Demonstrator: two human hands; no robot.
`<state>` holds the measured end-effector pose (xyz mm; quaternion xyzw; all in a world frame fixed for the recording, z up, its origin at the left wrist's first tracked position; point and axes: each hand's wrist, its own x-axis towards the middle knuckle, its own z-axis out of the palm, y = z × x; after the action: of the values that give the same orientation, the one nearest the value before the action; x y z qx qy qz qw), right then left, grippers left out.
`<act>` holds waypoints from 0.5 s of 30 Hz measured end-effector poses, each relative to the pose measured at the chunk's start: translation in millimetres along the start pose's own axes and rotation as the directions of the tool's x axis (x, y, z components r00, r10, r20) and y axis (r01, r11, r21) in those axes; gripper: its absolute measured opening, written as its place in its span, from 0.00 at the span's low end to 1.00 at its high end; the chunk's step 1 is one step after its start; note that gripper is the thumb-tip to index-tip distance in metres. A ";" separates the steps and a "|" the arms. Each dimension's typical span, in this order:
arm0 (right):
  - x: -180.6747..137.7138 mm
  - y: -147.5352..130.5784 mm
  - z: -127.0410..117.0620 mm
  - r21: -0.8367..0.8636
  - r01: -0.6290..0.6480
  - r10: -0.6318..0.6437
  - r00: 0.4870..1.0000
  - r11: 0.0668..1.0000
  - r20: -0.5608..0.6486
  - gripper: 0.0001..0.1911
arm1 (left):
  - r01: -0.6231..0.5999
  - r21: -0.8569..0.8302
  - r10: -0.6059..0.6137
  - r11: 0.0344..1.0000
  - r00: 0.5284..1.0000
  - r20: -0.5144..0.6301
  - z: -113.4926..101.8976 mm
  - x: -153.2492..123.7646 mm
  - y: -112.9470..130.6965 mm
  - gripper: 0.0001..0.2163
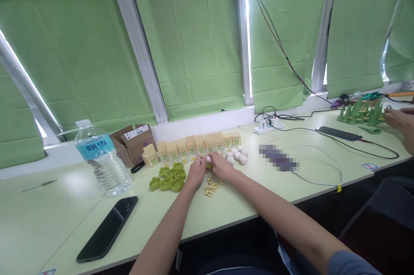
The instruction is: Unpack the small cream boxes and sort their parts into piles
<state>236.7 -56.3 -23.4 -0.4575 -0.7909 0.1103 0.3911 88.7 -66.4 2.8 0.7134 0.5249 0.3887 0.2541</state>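
Observation:
My left hand [198, 171] and my right hand [219, 165] meet over the table, fingers closed on a small pinkish-white piece [208, 160]. A bit of green shows just beneath it, mostly hidden by my fingers. Several similar rounded pinkish-white pieces [239, 154] lie in a cluster to the right of my right hand. On my left hand's other side sit several green flower-shaped cups [166, 184]. Nearer to me, between my forearms, is a small heap of pale yellow loops [212, 187]. Behind my hands runs a row of small cream box-like pieces [190, 143].
A water bottle [105, 163], a cardboard box [133, 143] and a black phone [108, 229] stand or lie at left. A power strip [268, 127], cables and another phone [338, 133] are at right. Another person's hand [401, 122] is beside green cones [359, 113].

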 end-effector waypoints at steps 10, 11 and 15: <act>1.4 3.2 -0.8 0.074 0.056 -0.051 0.997 0.996 -0.061 0.13 | -0.041 -0.064 0.042 0.997 0.999 0.012 1.1 1.5 -5.0 0.14; 1.5 2.1 -1.7 0.080 0.045 -0.039 0.997 0.996 -0.070 0.12 | -0.047 -0.064 0.048 0.997 0.999 0.010 1.4 1.6 -5.4 0.14; 1.8 -1.7 -6.9 0.143 -0.039 0.057 0.991 0.989 -0.120 0.11 | -0.069 -0.063 0.070 0.996 0.998 0.008 2.0 2.7 -7.6 0.17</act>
<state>240.1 -57.0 -17.0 -0.4538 -0.7441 0.1464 0.4679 86.6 -61.4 -3.4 0.7247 0.4859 0.4102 0.2653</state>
